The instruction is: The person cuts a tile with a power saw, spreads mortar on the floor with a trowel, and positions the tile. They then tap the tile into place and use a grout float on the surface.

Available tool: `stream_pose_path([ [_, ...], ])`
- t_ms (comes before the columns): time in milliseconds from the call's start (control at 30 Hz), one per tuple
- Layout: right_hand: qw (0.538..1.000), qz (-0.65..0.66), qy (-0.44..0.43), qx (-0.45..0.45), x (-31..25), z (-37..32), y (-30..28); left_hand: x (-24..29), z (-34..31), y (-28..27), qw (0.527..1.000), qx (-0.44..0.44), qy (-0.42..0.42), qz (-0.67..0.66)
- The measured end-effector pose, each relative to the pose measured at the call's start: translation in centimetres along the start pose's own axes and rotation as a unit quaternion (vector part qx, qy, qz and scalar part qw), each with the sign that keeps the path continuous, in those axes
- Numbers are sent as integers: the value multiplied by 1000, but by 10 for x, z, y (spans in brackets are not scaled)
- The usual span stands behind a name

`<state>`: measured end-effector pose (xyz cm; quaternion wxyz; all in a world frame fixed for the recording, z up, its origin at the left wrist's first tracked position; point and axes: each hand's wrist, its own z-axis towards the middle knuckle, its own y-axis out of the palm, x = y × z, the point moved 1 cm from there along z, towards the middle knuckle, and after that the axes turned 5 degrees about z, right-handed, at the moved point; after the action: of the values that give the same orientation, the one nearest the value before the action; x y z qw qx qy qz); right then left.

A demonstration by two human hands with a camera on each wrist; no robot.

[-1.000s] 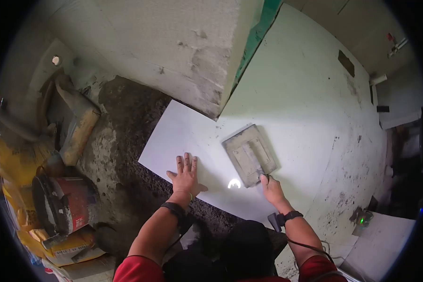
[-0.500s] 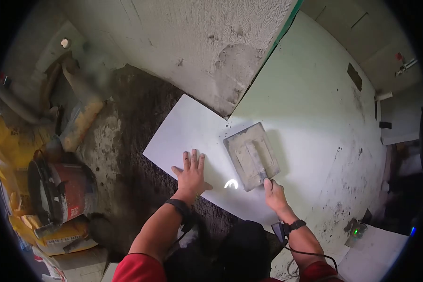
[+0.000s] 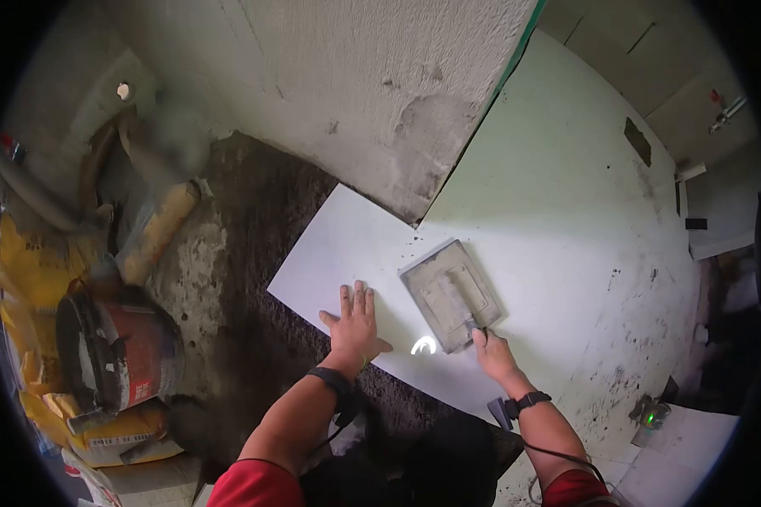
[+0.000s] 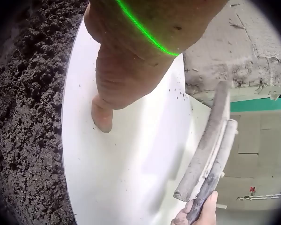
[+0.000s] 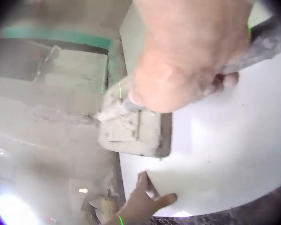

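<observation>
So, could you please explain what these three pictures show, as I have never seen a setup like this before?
There is no machine here: a person works with bare hands and wears three cameras. The wide picture comes from the head and looks down. The other two come from the wrists, each looking at its own hand. The left hand lies flat, fingers straight, on a white tile that rests on a dark mortar bed beside a rough wall. The right hand grips the handle of a mortar-crusted trowel over the tile; whether it touches the tile, I cannot tell. A red bucket is at the left.
</observation>
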<state>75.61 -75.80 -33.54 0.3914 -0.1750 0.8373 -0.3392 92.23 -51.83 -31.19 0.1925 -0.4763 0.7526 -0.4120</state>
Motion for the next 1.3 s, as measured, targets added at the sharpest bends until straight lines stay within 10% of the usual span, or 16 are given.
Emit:
stream_pose_path([
  [1300, 1000, 9, -9, 16, 8, -5, -3, 1, 0, -2, 1000, 2, 2, 15],
])
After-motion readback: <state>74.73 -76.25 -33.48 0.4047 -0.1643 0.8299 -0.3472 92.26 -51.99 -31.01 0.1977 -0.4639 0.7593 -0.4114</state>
